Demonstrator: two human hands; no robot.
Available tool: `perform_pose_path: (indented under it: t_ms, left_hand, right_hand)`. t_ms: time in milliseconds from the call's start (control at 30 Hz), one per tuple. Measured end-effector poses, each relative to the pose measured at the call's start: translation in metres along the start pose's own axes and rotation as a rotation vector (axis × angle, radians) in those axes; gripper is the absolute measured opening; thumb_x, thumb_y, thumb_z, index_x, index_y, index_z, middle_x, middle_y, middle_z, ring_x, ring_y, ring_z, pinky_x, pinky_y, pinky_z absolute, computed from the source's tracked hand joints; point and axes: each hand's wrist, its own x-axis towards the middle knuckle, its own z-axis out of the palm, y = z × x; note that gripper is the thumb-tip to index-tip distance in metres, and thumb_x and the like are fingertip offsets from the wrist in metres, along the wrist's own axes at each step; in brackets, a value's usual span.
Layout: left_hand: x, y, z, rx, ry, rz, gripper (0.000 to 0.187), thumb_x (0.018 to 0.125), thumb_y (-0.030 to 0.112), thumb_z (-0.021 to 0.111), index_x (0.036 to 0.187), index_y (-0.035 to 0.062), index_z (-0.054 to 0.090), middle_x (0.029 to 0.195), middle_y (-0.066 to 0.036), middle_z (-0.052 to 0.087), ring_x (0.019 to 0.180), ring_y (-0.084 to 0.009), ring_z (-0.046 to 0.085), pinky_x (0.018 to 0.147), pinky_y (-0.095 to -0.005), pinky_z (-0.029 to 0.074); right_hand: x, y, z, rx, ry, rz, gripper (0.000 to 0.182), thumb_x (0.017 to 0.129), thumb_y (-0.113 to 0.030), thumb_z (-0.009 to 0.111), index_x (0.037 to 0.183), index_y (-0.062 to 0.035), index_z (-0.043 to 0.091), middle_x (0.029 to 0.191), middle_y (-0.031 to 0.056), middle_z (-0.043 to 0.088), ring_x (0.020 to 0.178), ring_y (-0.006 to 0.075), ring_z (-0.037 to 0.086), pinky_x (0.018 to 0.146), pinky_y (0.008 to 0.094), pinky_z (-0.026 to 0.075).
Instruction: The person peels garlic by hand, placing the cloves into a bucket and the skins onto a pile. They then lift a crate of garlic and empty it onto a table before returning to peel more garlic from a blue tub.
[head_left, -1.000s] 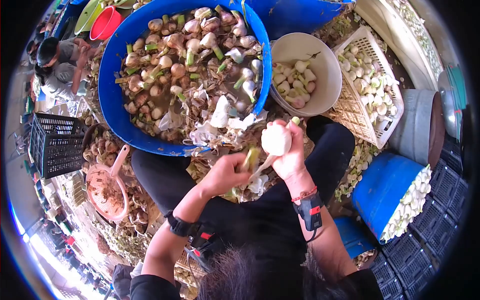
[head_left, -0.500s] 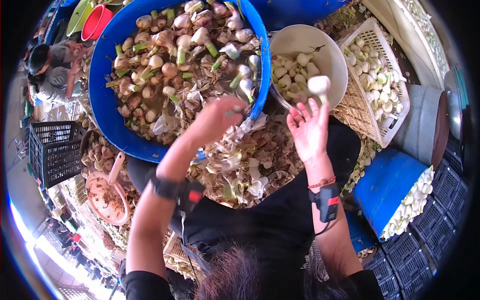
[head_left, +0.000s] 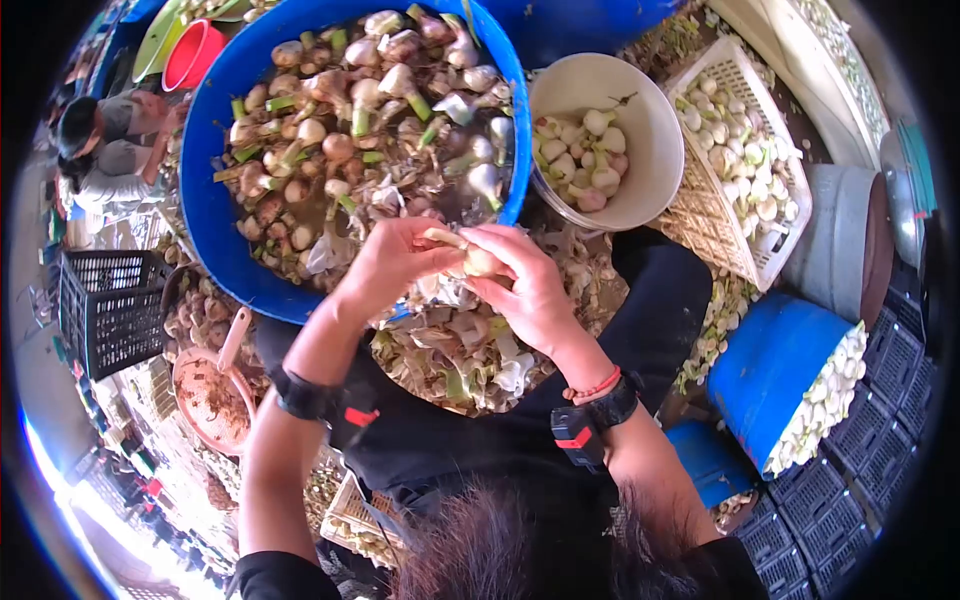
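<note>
My left hand (head_left: 392,258) and my right hand (head_left: 525,282) meet over my lap, both gripping one unpeeled garlic bulb (head_left: 478,262) with a pale stalk end sticking out to the left. Just beyond them stands a big blue tub (head_left: 213,215) of muddy water full of unpeeled bulbs with green stems. To its right a white bowl (head_left: 648,150) holds peeled white bulbs. A heap of peeled skins (head_left: 470,350) lies on my lap under the hands.
A white slatted crate (head_left: 700,215) of peeled bulbs stands right of the bowl. A blue barrel (head_left: 770,370) of peeled bulbs lies at right. A pink strainer (head_left: 215,385) and a black crate (head_left: 105,300) are at left. Another person (head_left: 105,145) sits far left.
My right hand tossed a peeled bulb toward the white bowl. My left hand reached to the tub's edge and came back; both hands now hold a fresh unpeeled bulb.
</note>
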Motion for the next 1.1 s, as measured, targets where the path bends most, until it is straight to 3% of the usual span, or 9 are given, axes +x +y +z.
perform_pose_path:
  t_ms: [133,267,367,433,467,733,800,867,1100]
  left_hand:
    - [-0.026,-0.021,0.023,-0.024,0.269,0.070,0.017,0.082,0.015,0.065,0.086,-0.0018,0.065,0.071,0.003,0.059,0.064,-0.0024,0.047,0.056,-0.0189,0.038]
    - [-0.035,-0.014,0.043,0.214,0.449,0.038,0.015,0.081,0.010,0.057,0.081,-0.0037,0.064,0.066,0.002,0.058,0.058,-0.0023,0.046,0.051,-0.0199,0.037]
    - [-0.034,-0.024,0.032,-0.059,0.337,0.011,0.015,0.081,0.011,0.058,0.081,-0.0023,0.065,0.068,0.000,0.060,0.060,-0.0037,0.049,0.053,-0.0194,0.040]
    - [-0.037,-0.024,0.028,-0.501,0.162,-0.047,0.017,0.081,0.016,0.061,0.084,0.0003,0.065,0.073,0.000,0.061,0.058,-0.0039,0.051,0.052,-0.0167,0.039]
    - [-0.038,-0.022,0.029,-0.500,0.162,-0.046,0.017,0.081,0.016,0.061,0.084,0.0003,0.065,0.073,0.000,0.061,0.058,-0.0039,0.051,0.052,-0.0167,0.039]
    - [-0.036,-0.013,0.043,0.018,0.410,-0.047,0.017,0.078,0.012,0.059,0.085,-0.0016,0.065,0.067,-0.001,0.060,0.057,-0.0057,0.052,0.052,-0.0190,0.042]
    - [-0.034,-0.019,0.039,-0.170,0.350,-0.092,0.014,0.078,0.011,0.058,0.080,-0.0006,0.064,0.066,0.000,0.059,0.056,-0.0054,0.052,0.051,-0.0187,0.041]
    - [-0.035,-0.016,0.039,-0.323,0.283,-0.123,0.014,0.078,0.011,0.058,0.079,-0.0012,0.064,0.066,-0.001,0.059,0.056,-0.0054,0.052,0.052,-0.0189,0.042]
    - [-0.036,-0.019,0.042,-0.158,0.315,-0.068,0.015,0.080,0.012,0.060,0.079,-0.0014,0.065,0.068,0.000,0.059,0.059,-0.0050,0.052,0.055,-0.0189,0.043]
  right_hand:
    - [-0.012,-0.007,0.017,0.025,0.109,0.079,0.052,0.068,0.007,0.069,0.116,-0.0069,0.056,0.107,0.0102,0.057,0.094,0.0226,0.059,0.080,0.0287,0.049]
    - [-0.022,-0.013,0.021,-0.313,0.166,-0.155,0.058,0.063,0.010,0.071,0.116,-0.0071,0.056,0.104,0.0096,0.058,0.090,0.0223,0.059,0.078,0.0292,0.049]
    - [-0.028,-0.018,0.018,-0.408,0.175,-0.171,0.054,0.067,0.009,0.070,0.117,-0.0063,0.055,0.106,0.0083,0.057,0.091,0.0199,0.059,0.079,0.0278,0.049]
    - [-0.029,-0.013,0.014,0.644,0.059,0.368,0.049,0.072,0.005,0.070,0.118,-0.0048,0.054,0.106,0.0071,0.055,0.093,0.0162,0.058,0.080,0.0257,0.049]
    - [-0.029,-0.008,0.015,0.645,0.058,0.367,0.049,0.072,0.005,0.070,0.118,-0.0048,0.054,0.106,0.0071,0.055,0.093,0.0162,0.058,0.080,0.0257,0.049]
    - [-0.034,-0.003,0.016,-0.368,0.139,-0.103,0.046,0.075,-0.002,0.070,0.118,-0.0027,0.053,0.107,0.0068,0.051,0.096,0.0140,0.055,0.082,0.0253,0.048]
    - [-0.036,-0.003,0.019,0.493,0.117,0.227,0.043,0.080,-0.007,0.067,0.119,0.0006,0.051,0.107,0.0051,0.051,0.097,0.0127,0.055,0.082,0.0249,0.047]
    - [-0.035,-0.007,0.011,0.764,0.115,0.466,0.040,0.084,-0.009,0.063,0.119,0.0034,0.050,0.108,0.0042,0.051,0.097,0.0117,0.054,0.083,0.0243,0.046]
    - [-0.034,-0.014,0.013,-0.345,0.167,-0.152,0.053,0.063,0.003,0.076,0.112,-0.0089,0.060,0.098,0.0080,0.050,0.088,0.0210,0.055,0.077,0.0294,0.049]
